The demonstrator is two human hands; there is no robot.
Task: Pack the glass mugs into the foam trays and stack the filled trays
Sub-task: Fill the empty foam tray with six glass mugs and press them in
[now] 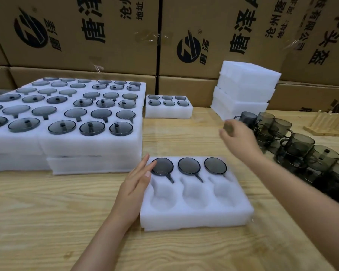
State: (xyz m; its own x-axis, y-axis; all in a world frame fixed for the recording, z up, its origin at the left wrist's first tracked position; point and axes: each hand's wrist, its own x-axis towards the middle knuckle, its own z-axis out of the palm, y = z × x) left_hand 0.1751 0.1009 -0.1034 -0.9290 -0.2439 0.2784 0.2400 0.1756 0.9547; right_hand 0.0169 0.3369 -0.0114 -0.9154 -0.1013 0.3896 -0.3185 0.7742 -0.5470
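A white foam tray (194,216) lies on the wooden table in front of me. Three smoky glass mugs (189,166) fill its far row, and the three near pockets are empty. My left hand (137,182) rests flat on the tray's left edge, its straight fingers touching the leftmost mug. My right hand (241,139) is blurred, up in the air to the right and near a cluster of loose smoky mugs (301,143). A small brownish blur sits at its fingertips, and I cannot tell whether the hand holds anything.
Stacked filled trays (86,145) cover the left side. One filled tray (167,112) stands behind, and a pile of empty foam trays (247,89) is at the back right. A wooden rack (329,122) lies far right. Cardboard boxes (106,36) wall off the back.
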